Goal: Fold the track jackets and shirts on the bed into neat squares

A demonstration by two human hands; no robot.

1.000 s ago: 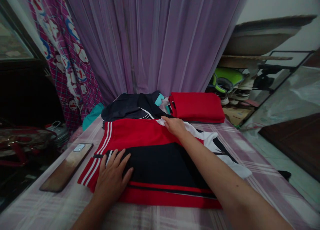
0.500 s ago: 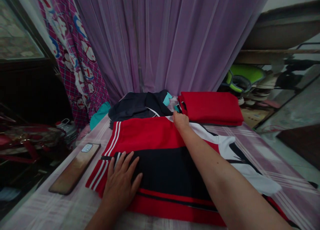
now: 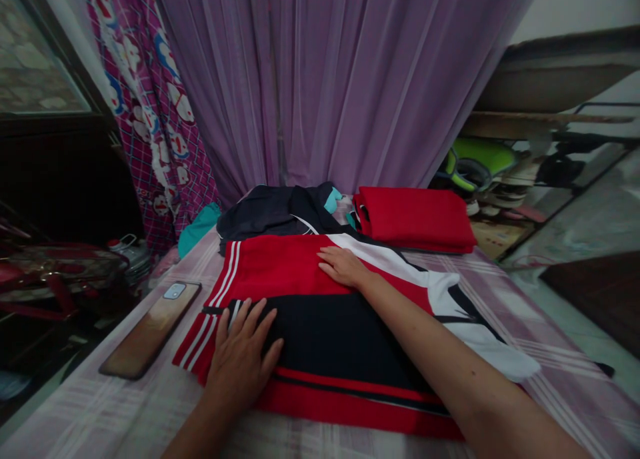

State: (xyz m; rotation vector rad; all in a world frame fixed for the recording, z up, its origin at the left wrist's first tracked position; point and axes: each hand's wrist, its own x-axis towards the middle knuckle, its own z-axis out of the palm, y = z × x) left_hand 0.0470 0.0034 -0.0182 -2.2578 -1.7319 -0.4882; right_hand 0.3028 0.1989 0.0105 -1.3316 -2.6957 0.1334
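Note:
A red, black and white sports shirt (image 3: 320,326) lies flattened on the checked bed cover (image 3: 100,412). My left hand (image 3: 243,359) rests flat on its near left part, fingers spread, beside the white-striped sleeve edge. My right hand (image 3: 343,267) lies flat on the red upper band near the middle, fingers stretched out. Neither hand holds anything.
A phone (image 3: 150,329) lies on the bed to the left of the shirt. A dark crumpled garment (image 3: 273,212) and a folded red garment (image 3: 415,219) sit at the far end by a purple curtain (image 3: 325,79). A cluttered rack (image 3: 505,172) stands at right.
My right hand has drawn back from the shirt's far edge toward me and now lies flat on the red band. The left hand has stayed in place.

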